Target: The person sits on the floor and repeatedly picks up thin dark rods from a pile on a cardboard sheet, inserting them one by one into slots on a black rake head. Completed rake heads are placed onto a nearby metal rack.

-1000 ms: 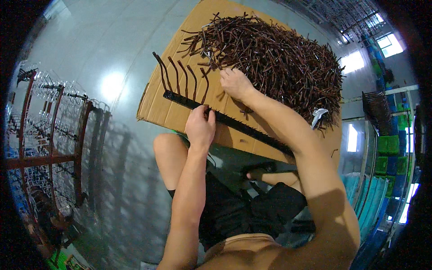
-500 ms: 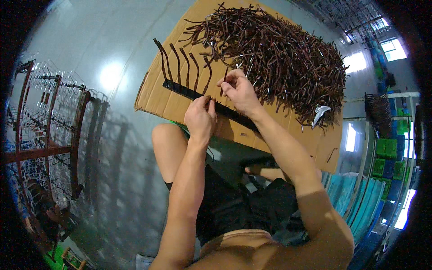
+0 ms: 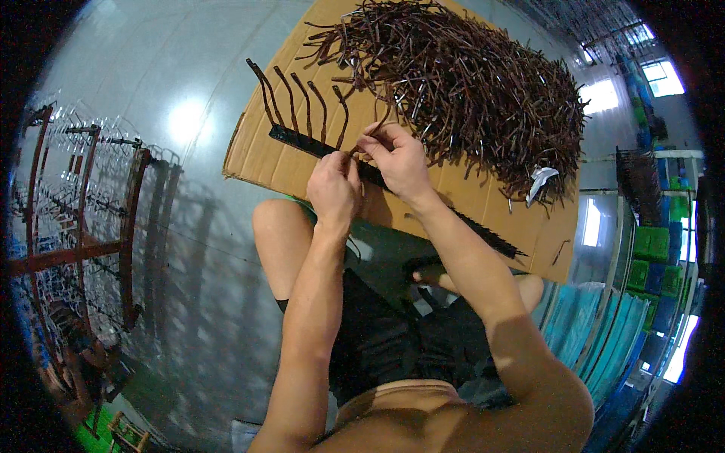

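A dark slotted bar (image 3: pixel 298 142) lies slantwise near the close edge of the cardboard. Several thin, bent brown strips, shaped like glasses temples (image 3: pixel 323 113), stand in a row along its left end. My right hand (image 3: pixel 402 167) pinches another brown temple (image 3: pixel 387 113), whose upper end sticks up past the fingers. Closed at the bar beside the last standing temple, my left hand (image 3: pixel 332 189) has its fingertips close to the right hand's. Whether it grips the bar or the held temple's lower end is hidden.
A large heap of loose brown temples (image 3: pixel 468 87) covers the far right of the cardboard (image 3: pixel 249 151). A crumpled white scrap (image 3: pixel 541 183) lies on the heap's near edge. Hanging racks (image 3: pixel 83 196) stand at left; green crates (image 3: pixel 651 241) are stacked at right.
My right hand has come down and left with the temple, close to my left hand. The bar's toothed right end now shows beyond my right forearm.
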`<state>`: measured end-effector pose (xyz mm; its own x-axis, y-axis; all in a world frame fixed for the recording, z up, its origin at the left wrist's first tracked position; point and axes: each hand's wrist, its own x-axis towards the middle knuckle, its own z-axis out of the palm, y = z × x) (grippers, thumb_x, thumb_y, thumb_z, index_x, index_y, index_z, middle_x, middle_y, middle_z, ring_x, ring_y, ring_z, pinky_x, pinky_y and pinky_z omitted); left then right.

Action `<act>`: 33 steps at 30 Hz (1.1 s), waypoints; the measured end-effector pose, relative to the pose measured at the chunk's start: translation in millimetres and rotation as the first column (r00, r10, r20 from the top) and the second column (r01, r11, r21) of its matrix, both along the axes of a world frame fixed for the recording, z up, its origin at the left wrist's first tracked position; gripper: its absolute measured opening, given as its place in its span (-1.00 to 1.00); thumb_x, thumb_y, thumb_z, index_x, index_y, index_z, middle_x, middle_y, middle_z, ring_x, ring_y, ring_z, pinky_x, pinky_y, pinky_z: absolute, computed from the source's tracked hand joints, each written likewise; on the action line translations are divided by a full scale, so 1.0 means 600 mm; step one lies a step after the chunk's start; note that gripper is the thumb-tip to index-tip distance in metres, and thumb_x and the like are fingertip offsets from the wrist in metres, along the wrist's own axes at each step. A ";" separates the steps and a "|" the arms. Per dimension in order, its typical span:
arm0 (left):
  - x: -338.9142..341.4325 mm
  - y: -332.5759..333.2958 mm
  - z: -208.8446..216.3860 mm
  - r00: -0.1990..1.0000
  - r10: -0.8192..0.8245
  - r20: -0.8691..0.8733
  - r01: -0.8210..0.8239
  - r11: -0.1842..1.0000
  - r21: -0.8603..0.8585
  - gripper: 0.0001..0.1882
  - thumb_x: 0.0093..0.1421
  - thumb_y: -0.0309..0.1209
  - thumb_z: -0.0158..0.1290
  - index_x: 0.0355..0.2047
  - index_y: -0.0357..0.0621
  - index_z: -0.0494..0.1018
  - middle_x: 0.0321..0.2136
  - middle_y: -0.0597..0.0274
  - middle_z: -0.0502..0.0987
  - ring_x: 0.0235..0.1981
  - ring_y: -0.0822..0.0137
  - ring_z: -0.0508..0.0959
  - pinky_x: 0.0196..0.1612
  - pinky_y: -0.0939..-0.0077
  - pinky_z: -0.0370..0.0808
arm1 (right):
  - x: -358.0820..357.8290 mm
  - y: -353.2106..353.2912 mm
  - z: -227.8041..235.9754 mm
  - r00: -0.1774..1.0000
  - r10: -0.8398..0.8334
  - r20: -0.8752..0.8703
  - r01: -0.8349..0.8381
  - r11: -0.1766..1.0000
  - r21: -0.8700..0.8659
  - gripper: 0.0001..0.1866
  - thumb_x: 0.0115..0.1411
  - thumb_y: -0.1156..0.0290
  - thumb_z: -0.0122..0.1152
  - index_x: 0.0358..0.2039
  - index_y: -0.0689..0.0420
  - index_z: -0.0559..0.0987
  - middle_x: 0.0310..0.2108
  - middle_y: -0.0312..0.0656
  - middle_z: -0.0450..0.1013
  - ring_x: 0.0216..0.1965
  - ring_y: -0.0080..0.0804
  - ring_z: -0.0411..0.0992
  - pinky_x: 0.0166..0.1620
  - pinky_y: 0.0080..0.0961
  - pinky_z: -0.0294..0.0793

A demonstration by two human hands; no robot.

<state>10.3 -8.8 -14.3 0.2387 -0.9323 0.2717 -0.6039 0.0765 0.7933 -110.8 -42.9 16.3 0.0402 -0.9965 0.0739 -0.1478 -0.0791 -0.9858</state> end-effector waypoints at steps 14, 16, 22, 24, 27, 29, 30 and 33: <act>0.013 0.000 0.014 0.994 0.107 0.012 -0.107 0.972 0.210 -0.77 0.12 -0.26 0.12 -0.35 -0.17 0.55 -0.50 0.06 0.58 -0.45 0.08 0.59 -0.35 0.32 0.49 | -0.104 -0.056 0.043 0.936 0.321 -0.143 -0.200 0.821 0.534 -0.66 0.24 0.27 0.07 -0.03 0.18 0.44 -0.30 -0.20 0.54 -0.51 -0.60 0.44 -0.48 -0.65 0.42; 0.007 0.005 0.023 0.995 0.095 0.002 -0.093 0.969 0.229 -0.79 0.12 -0.26 0.09 -0.36 -0.12 0.55 -0.51 0.09 0.57 -0.45 0.09 0.57 -0.34 0.29 0.49 | -0.112 -0.062 0.040 0.852 0.454 -0.260 -0.235 0.776 0.585 -0.68 0.22 0.28 0.09 -0.06 0.16 0.46 -0.30 -0.21 0.54 -0.53 -0.57 0.43 -0.47 -0.61 0.43; -0.008 0.006 0.013 0.998 0.005 -0.063 -0.002 0.999 0.051 -0.84 0.10 -0.34 0.09 -0.38 -0.16 0.53 -0.48 0.11 0.55 -0.44 0.13 0.56 -0.34 0.33 0.47 | -0.098 -0.067 -0.007 0.468 0.137 -0.873 -0.129 0.988 0.086 -0.67 -0.04 0.27 0.30 -0.32 0.20 0.48 -0.42 0.02 0.50 -0.29 0.01 0.49 -0.26 -0.22 0.46; -0.008 0.007 0.022 1.000 -0.017 -0.024 0.019 0.996 0.081 -0.85 0.10 -0.34 0.10 -0.40 -0.16 0.53 -0.49 0.12 0.54 -0.45 0.12 0.55 -0.35 0.31 0.46 | -0.104 -0.076 -0.020 0.453 0.146 -0.879 -0.150 0.985 0.086 -0.69 -0.06 0.28 0.29 -0.34 0.19 0.50 -0.43 0.03 0.51 -0.32 0.07 0.48 -0.27 -0.16 0.46; -0.009 0.003 0.011 1.000 -0.025 -0.001 0.025 1.000 -0.011 -0.86 0.10 -0.36 0.10 -0.44 -0.16 0.52 -0.49 0.13 0.54 -0.44 0.10 0.54 -0.36 0.29 0.45 | -0.093 -0.078 -0.007 0.499 0.190 -0.845 -0.118 0.982 0.150 -0.71 -0.06 0.39 0.19 -0.30 0.23 0.51 -0.43 0.10 0.50 -0.35 0.09 0.48 -0.26 -0.19 0.48; -0.001 0.005 0.006 1.000 -0.024 -0.005 0.024 0.999 -0.036 -0.86 0.10 -0.35 0.10 -0.45 -0.16 0.52 -0.49 0.12 0.54 -0.42 0.09 0.53 -0.35 0.28 0.45 | -0.056 -0.060 0.029 0.714 0.170 -0.679 -0.050 0.980 0.192 -0.73 0.01 0.41 0.15 -0.28 0.29 0.51 -0.40 0.08 0.51 -0.36 -0.04 0.52 -0.27 -0.30 0.49; -0.002 0.005 0.005 1.000 -0.025 -0.013 0.025 0.998 -0.051 -0.86 0.09 -0.35 0.10 -0.45 -0.16 0.52 -0.48 0.12 0.54 -0.41 0.08 0.53 -0.34 0.28 0.45 | -0.044 -0.044 0.042 0.830 0.140 -0.539 -0.040 0.980 0.193 -0.73 0.03 0.39 0.16 -0.28 0.28 0.51 -0.40 0.05 0.52 -0.36 -0.10 0.53 -0.27 -0.34 0.49; -0.005 0.003 0.003 0.999 -0.028 -0.016 0.027 0.995 -0.093 -0.86 0.10 -0.36 0.08 -0.46 -0.17 0.51 -0.49 0.08 0.53 -0.40 0.06 0.53 -0.34 0.26 0.45 | -0.022 -0.013 0.032 0.963 0.068 -0.260 -0.041 0.994 0.106 -0.73 0.14 0.34 0.19 -0.25 0.28 0.49 -0.38 -0.08 0.55 -0.34 -0.37 0.55 -0.27 -0.48 0.49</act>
